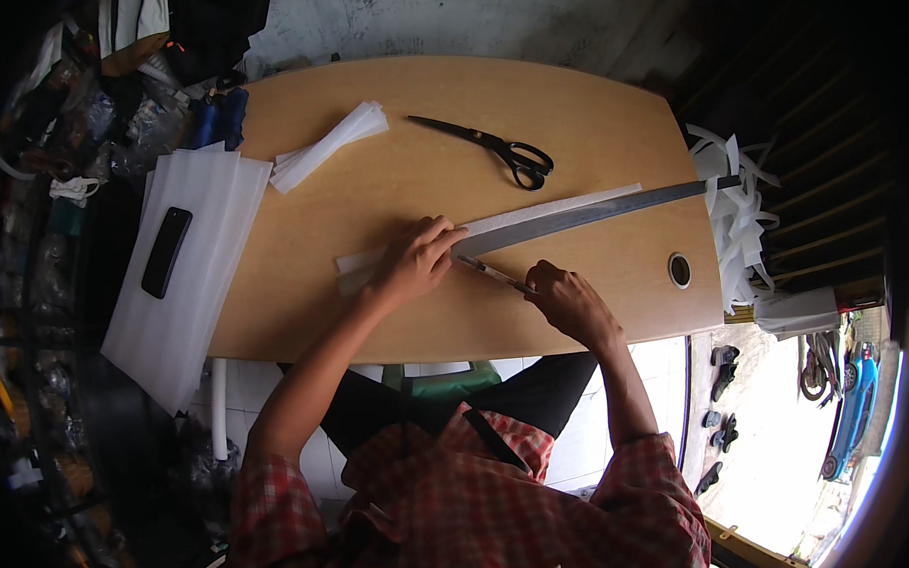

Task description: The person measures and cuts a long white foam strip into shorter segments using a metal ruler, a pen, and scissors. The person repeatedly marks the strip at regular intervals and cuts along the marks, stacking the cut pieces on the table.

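Left hand [417,257] spread flat, pressing long metal ruler [582,215] onto white foam strip [532,215], ruler's long axis running 8 to 2 o'clock across table [391,186], right hand [565,298] gripping craft knife [492,274], blade pointing 10 o'clock, scissors [500,152] at 12 o'clock.

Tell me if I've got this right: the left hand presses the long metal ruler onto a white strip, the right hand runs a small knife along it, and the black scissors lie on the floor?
Not quite. The scissors lie on the wooden table, beyond the ruler, as the head view shows. The rest holds: the left hand presses the ruler onto the white strip, and the right hand holds a small knife against its edge.
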Tool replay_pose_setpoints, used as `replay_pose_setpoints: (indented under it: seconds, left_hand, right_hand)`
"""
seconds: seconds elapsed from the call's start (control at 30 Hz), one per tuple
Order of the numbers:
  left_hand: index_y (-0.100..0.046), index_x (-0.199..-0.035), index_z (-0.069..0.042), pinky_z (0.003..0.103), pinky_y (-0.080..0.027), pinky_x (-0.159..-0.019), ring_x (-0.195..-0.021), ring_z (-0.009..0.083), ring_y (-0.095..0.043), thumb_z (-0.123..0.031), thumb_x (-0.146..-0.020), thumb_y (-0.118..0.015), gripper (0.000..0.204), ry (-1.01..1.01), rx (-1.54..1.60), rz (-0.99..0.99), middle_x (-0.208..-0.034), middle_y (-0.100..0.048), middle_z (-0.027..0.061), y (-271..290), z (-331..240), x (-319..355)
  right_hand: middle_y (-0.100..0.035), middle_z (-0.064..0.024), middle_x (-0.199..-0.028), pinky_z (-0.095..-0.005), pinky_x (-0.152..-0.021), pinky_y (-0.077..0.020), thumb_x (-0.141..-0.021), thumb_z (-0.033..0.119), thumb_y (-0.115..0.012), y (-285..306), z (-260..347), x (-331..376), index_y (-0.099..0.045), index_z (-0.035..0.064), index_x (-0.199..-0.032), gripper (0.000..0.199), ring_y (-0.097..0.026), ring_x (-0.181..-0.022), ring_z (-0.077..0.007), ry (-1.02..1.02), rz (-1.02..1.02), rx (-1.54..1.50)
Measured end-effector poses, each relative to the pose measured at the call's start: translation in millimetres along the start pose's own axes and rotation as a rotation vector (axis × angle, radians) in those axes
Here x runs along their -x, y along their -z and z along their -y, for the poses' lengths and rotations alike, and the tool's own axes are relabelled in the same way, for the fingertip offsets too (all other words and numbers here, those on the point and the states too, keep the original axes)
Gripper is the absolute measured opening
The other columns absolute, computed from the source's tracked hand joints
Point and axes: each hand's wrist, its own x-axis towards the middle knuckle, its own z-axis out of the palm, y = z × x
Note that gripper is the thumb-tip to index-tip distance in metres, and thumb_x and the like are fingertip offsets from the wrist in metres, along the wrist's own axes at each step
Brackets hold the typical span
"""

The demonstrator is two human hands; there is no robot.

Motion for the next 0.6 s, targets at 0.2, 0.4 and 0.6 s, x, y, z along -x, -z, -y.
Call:
replay_pose_setpoints:
  seconds: [0.2, 0.4, 0.6]
  left_hand:
    - [-0.07, -0.119, -0.006, 0.044, -0.053, -0.075, -0.086, 0.0308, -0.065, 0.0, -0.088, -0.068, 0.031, -0.02, -0.048, -0.034, -0.101, -0.062, 0.0095, -1, -1, -2]
    - [-0.071, -0.115, -0.007, 0.044, -0.054, -0.073, -0.084, 0.0308, -0.065, -0.002, -0.087, -0.07, 0.028, -0.015, -0.058, -0.025, -0.101, -0.063, 0.0091, -3, 2, -3]
    - [-0.07, -0.108, -0.006, 0.044, -0.054, -0.071, -0.084, 0.0322, -0.067, -0.003, -0.087, -0.069, 0.021, 0.034, -0.048, 0.016, -0.102, -0.063, 0.0091, 3, -3, -5]
  right_hand:
    - [-0.058, -0.0071, -0.079, -0.0322, -0.058, -0.051, -0.096, 0.008, -0.064, 11, -13, -24, -0.054, -0.0003, -0.099, 0.013, -0.062, -0.065, -0.0143, 0.068, -0.202, -0.797]
    - [-0.059, -0.0042, -0.067, -0.027, -0.053, -0.0428, -0.103, 0.013, -0.058, -40, -3, -92, -0.056, 0.0004, -0.094, 0.016, -0.055, -0.055, -0.0119, 0.029, -0.384, -0.956]
    - [-0.06, -0.0209, -0.069, -0.0413, -0.06, -0.0469, -0.096, 0.017, -0.064, -55, -7, -110, -0.055, -0.0005, -0.082, 0.024, -0.059, -0.06, -0.037, -0.045, -0.354, -0.583]
